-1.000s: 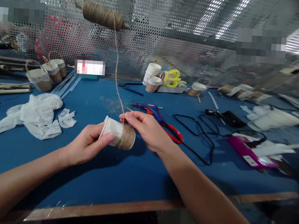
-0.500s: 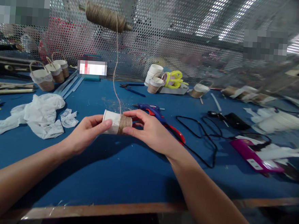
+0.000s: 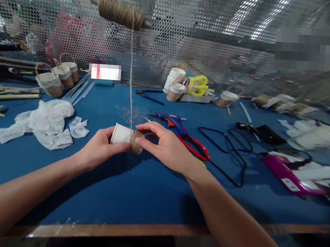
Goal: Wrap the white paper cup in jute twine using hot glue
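Nearer the person and left of the hot-glue gun [image 3: 180, 127], the paper cup [image 3: 122, 133] is tilting sideways. The left hand [image 3: 99, 148] is pinching its rim end, other fingertips hidden; the right hand [image 3: 167, 149] is pinching the base end, thumb and forefinger bent around the jute wrap [image 3: 135, 144]. The wrap is covering the base part; the rim part is showing bare white. A jute strand [image 3: 131, 76] is running uncut to the spool [image 3: 117, 12] above and behind the gun. Lace and handle, which the trimmed cups [image 3: 53, 90] left of the gun are wearing, are seemingly remaining to add.
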`<state>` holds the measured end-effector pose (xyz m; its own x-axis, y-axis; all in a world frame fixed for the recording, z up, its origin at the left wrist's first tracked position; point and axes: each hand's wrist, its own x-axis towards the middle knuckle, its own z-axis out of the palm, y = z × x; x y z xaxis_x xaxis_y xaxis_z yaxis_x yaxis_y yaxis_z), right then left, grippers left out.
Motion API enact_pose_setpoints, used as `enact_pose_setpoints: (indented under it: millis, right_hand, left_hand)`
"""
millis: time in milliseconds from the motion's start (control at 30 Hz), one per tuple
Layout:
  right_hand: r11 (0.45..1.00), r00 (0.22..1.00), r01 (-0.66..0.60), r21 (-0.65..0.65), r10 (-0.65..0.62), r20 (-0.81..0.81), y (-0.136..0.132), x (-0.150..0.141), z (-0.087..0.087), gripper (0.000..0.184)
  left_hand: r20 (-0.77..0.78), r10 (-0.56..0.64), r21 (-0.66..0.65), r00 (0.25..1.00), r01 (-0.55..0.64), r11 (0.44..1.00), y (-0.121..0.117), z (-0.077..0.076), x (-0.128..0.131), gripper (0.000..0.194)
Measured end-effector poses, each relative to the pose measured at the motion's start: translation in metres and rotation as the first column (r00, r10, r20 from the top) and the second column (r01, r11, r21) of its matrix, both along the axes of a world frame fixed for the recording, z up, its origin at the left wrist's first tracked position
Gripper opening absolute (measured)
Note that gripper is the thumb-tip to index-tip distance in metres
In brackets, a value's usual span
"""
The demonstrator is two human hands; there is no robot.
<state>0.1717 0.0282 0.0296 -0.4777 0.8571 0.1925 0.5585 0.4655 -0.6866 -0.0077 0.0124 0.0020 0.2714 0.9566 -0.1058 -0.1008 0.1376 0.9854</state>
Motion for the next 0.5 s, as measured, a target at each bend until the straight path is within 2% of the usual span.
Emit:
enact_pose_setpoints:
  millis: [167,300,400,500]
  right_hand:
    - [0.996,0.994,0.086,0.023,-0.084,-0.071,0.006,0.002,-0.002,0.020]
    - [0.976,0.972,0.218,0.001,-0.217,-0.086,0.020,0.020,0.009,0.026]
    - [0.920,0.916,0.390,0.040,-0.392,0.086,0.035,0.042,0.021,0.031]
    - [0.854,0.770,0.519,0.042,-0.488,0.411,0.053,0.063,0.026,0.029]
  left_hand:
    - [-0.030,0.021,0.015,0.999,-0.020,1.000,0.000,0.002,0.003,0.022]
    - [-0.052,0.019,0.037,0.998,-0.017,0.999,0.000,0.000,0.002,0.024]
    - [-0.092,0.009,0.065,0.996,-0.003,0.998,-0.001,0.000,0.001,0.026]
    - [-0.141,-0.002,0.111,0.990,0.018,0.994,-0.001,0.001,0.000,0.026]
